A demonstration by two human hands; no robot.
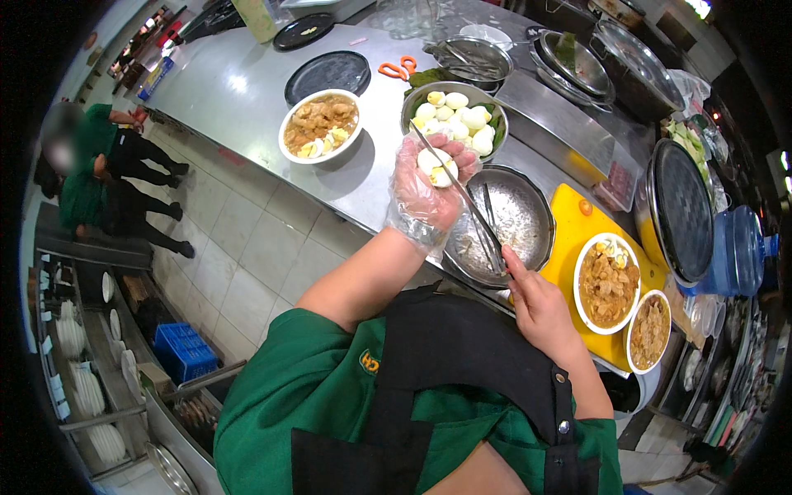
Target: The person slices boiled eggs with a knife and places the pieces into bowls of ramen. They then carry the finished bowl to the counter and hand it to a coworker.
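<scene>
My left hand [423,200], in a clear plastic glove, cradles a peeled boiled egg [436,171] in its palm, fingers partly curled. The egg looks cut, with some yolk showing. My right hand [540,307], bare, grips a knife [477,216] by its handle end. The blade slants up and left across the egg's right side. Just beyond my left hand stands a metal bowl [505,125] of peeled eggs. Below the knife, a round metal pan [551,235] holds what look like tongs [488,206].
A white bowl [282,140] of food topped with egg pieces stands left. Two more filled white bowls [577,299] [631,353] sit right, by a yellow cutting board [568,216]. Orange scissors [391,71] and a black tray [328,76] lie farther back. Two people [103,165] stand far left.
</scene>
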